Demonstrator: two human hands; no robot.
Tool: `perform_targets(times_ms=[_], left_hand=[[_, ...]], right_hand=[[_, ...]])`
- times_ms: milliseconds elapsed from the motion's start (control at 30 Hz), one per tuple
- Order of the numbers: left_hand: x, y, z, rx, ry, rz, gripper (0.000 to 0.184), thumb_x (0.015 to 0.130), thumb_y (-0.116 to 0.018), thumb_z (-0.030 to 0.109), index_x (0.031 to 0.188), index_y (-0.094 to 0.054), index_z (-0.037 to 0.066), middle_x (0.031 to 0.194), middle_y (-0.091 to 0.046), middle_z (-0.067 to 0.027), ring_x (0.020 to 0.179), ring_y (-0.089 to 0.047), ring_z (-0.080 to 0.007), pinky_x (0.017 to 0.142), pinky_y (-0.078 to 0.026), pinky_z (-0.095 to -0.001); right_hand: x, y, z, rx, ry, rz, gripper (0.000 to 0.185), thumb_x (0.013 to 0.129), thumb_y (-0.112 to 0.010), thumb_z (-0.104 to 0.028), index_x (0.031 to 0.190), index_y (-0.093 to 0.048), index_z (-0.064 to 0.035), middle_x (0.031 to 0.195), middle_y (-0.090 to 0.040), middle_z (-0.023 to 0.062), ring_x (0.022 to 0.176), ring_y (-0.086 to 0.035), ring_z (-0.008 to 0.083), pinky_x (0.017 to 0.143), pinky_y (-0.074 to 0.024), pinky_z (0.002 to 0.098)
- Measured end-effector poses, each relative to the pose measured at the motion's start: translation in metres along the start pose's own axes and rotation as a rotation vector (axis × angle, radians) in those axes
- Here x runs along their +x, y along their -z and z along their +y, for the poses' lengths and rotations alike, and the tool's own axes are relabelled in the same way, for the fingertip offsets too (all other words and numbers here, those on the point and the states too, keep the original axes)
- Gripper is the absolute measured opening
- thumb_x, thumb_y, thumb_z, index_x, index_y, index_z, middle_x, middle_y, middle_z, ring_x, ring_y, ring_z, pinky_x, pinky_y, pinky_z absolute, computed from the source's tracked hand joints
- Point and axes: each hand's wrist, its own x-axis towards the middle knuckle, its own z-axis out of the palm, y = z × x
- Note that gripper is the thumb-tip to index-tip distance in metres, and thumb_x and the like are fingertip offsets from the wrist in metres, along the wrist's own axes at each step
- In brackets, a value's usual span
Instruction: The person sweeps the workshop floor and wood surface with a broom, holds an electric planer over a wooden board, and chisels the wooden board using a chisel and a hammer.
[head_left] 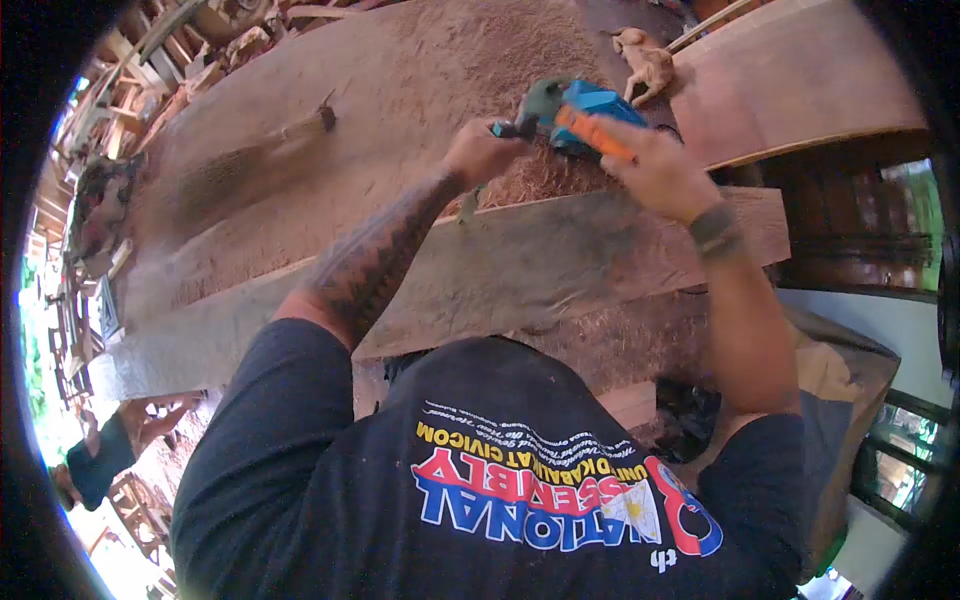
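Blue power tool, orange grip, slightly blurred, near sawdust

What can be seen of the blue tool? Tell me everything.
The blue tool has an angular, plastic-looking body, a rounded grey-green end and an orange piece slanting across it. It shows over reddish shavings beyond the plank; whether it rests there is unclear. The right hand grips the orange piece; the left hand grips a dark part by the grey-green end.

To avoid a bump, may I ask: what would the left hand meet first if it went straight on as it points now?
The left hand would probably meet the grey-green end of the blue tool; blur leaves depth unclear.
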Motion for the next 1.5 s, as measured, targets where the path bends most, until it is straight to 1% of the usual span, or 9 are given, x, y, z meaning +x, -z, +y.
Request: perform_targets(times_ms=[67, 233, 267, 467, 600, 700, 800, 1233, 1500], left_hand=[[-0.001, 0.001, 0.006, -0.009, -0.005, -0.005, 0.020, 0.093, -0.079, 0.027, 0.094, -0.073, 0.008, 0.072, -0.062, 0.0014, 0.062, -0.055, -0.0077, 0.054, -0.044, -0.0317], [0.025, 0.000, -0.012, 0.071, -0.009, 0.008, 0.020, 0.094, -0.077, 0.026, 0.099, -0.073, 0.007, 0.071, -0.062, -0.0010, 0.062, -0.056, -0.0109, 0.057, -0.046, -0.0340], [0.029, -0.003, -0.011, 0.119, -0.038, 0.002, 0.018, 0.095, -0.077, 0.024, 0.097, -0.071, 0.007, 0.070, -0.060, -0.0002, 0.061, -0.056, -0.0114, 0.055, -0.045, -0.0338], [0.045, -0.005, -0.024, 0.266, -0.114, -0.037, 0.016, 0.097, -0.077, 0.022, 0.100, -0.071, 0.008, 0.072, -0.062, -0.0025, 0.065, -0.058, -0.0126, 0.059, -0.048, -0.0363], [0.049, -0.005, -0.030, 0.166, -0.028, -0.046, 0.013, 0.096, -0.076, 0.020, 0.100, -0.071, 0.008, 0.072, -0.063, -0.0045, 0.067, -0.059, -0.0128, 0.060, -0.049, -0.0372], [0.057, 0.001, -0.045, 0.412, -0.373, -0.056, 0.017, 0.095, -0.077, 0.021, 0.097, -0.070, 0.006, 0.073, -0.064, -0.0023, 0.066, -0.058, -0.0116, 0.059, -0.048, -0.0356], [0.043, -0.006, -0.009, -0.026, 0.150, -0.078, 0.021, 0.093, -0.078, 0.024, 0.097, -0.070, 0.005, 0.072, -0.061, -0.0017, 0.065, -0.057, -0.0115, 0.059, -0.046, -0.0360], [-0.034, 0.016, -0.011, -0.009, -0.097, 0.120, 0.027, 0.091, -0.079, 0.023, 0.083, -0.058, 0.009, 0.069, -0.056, 0.0005, 0.059, -0.052, -0.0119, 0.054, -0.043, -0.0345], [0.058, 0.000, -0.032, 0.023, 0.077, -0.031, 0.026, 0.090, -0.075, 0.027, 0.081, -0.066, 0.004, 0.065, -0.059, -0.0024, 0.058, -0.056, -0.0140, 0.055, -0.048, -0.0368]], right_hand=[[-0.008, -0.010, 0.013, 0.175, -0.187, 0.073, 0.048, 0.100, -0.069, -0.025, 0.142, -0.062, -0.0032, 0.111, -0.073, 0.0268, 0.100, -0.071, 0.0439, 0.093, -0.0553, 0.0468], [-0.006, 0.004, 0.011, 0.503, -0.765, 0.180, 0.043, 0.104, -0.068, -0.024, 0.145, -0.064, -0.0103, 0.085, -0.071, 0.0097, 0.063, -0.066, 0.0175, 0.058, -0.0560, 0.0346], [-0.008, 0.003, 0.023, 0.574, -0.646, 0.228, 0.039, 0.106, -0.066, -0.025, 0.143, -0.067, -0.0131, 0.075, -0.063, 0.0016, 0.053, -0.056, 0.0053, 0.046, -0.0473, 0.0269], [0.037, 0.005, 0.031, 0.366, -0.675, 0.121, 0.047, 0.102, -0.071, -0.030, 0.145, -0.065, -0.0116, 0.078, -0.068, 0.0043, 0.057, -0.063, 0.0132, 0.053, -0.0560, 0.0332], [0.040, -0.012, 0.051, 0.228, -0.370, -0.044, 0.049, 0.102, -0.070, -0.030, 0.146, -0.063, -0.0111, 0.080, -0.068, 0.0053, 0.062, -0.065, 0.0162, 0.059, -0.0567, 0.0350], [0.048, -0.002, 0.042, 0.426, -0.580, -0.066, 0.055, 0.104, -0.069, -0.026, 0.156, -0.056, -0.0126, 0.073, -0.058, -0.0004, 0.055, -0.053, 0.0095, 0.049, -0.0474, 0.0303], [0.046, -0.033, 0.073, 0.315, -0.351, -0.103, 0.054, 0.105, -0.068, -0.021, 0.157, -0.055, -0.0135, 0.074, -0.056, -0.0007, 0.056, -0.053, 0.0082, 0.048, -0.0471, 0.0287], [-0.048, -0.064, 0.074, 0.708, -0.795, 0.150, 0.051, 0.106, -0.065, -0.016, 0.156, -0.056, -0.0125, 0.072, -0.058, -0.0002, 0.051, -0.054, 0.0100, 0.046, -0.0478, 0.0298], [0.015, -0.010, 0.048, 0.597, -0.555, 0.199, 0.049, 0.106, -0.067, -0.026, 0.152, -0.060, -0.0116, 0.070, -0.059, 0.0009, 0.051, -0.055, 0.0106, 0.046, -0.0488, 0.0301]])
